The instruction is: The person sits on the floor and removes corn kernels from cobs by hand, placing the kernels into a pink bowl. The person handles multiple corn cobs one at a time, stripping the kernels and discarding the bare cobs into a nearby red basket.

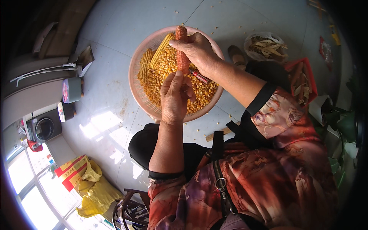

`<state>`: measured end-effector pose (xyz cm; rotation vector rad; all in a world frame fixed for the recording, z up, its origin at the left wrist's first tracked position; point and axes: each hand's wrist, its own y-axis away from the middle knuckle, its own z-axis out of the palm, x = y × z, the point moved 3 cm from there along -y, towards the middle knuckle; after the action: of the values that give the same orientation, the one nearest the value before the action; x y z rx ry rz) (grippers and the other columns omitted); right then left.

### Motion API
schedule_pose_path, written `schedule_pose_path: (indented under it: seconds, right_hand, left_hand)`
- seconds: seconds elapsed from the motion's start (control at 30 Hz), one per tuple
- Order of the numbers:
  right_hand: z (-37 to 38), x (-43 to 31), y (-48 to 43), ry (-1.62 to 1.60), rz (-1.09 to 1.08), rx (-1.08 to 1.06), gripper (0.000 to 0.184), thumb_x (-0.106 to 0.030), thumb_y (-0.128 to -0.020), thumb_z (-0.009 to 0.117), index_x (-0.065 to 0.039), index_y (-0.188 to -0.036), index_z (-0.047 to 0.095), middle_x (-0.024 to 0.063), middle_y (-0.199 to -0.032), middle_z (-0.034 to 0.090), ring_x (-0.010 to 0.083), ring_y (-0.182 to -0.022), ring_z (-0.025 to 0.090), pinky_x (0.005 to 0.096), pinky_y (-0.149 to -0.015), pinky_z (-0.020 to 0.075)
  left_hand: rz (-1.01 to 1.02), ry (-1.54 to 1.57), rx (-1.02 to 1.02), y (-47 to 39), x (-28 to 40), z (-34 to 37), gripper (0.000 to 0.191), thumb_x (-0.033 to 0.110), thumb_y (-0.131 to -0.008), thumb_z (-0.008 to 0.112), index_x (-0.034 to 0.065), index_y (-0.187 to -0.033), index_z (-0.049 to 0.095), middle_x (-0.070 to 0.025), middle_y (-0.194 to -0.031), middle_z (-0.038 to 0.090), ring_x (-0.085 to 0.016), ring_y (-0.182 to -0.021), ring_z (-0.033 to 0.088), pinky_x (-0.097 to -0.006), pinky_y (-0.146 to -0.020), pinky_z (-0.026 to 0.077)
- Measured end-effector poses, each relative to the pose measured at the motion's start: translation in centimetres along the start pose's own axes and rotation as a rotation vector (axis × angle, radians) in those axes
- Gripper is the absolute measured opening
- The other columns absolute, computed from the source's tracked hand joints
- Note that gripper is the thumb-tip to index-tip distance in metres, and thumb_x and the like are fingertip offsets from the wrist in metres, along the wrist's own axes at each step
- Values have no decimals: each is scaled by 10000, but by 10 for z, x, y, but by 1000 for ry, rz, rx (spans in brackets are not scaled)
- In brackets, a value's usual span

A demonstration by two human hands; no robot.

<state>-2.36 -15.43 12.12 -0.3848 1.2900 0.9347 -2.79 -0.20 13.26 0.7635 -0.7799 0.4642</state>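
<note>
A reddish, mostly bare corn cob (182,59) stands lengthwise over a round pink plastic basket (134,83). My right hand (199,51) grips its upper part, thumb across it. The fingertips of my left hand (176,93) pinch around its lower end. Below, loose yellow corn kernels (164,73) fill much of the basket. Two ears of corn with kernels on, one (162,49) beside the other (145,67), lie at the basket's left. A tool with a red and black handle (200,77) rests on the kernels by my right wrist; its tip is partly hidden.
Right of the basket are a shoe (237,54), a clear plastic bag of dry husks (266,46) and a red container (312,77) with cobs and husks. A wooden piece (220,133) lies near my knees. Kernels dot the tiled floor. A yellow sack (100,189) stands lower left.
</note>
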Motion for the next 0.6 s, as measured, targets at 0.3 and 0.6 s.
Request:
schedule_pose_path:
  seconds: [0.3,0.6]
  right_hand:
    - [2,2,8,317,-40,65,355,-312,-874,676,22,-969,602,119,-890,645,196,-831,629,356,-780,515]
    - [5,19,6,351,-64,124,394,-350,-888,658,28,-973,591,116,-864,644,200,-807,632,354,-758,513]
  left_hand:
    - [50,-82,8,7,-6,9,309,311,-1046,479,9,-1031,544,-35,-712,521,-108,-502,461,-299,-434,508]
    - [18,-81,159,1,-1,1,256,246,-1024,483,13,-1051,584,-54,-790,581,-157,-644,613,-297,-449,542]
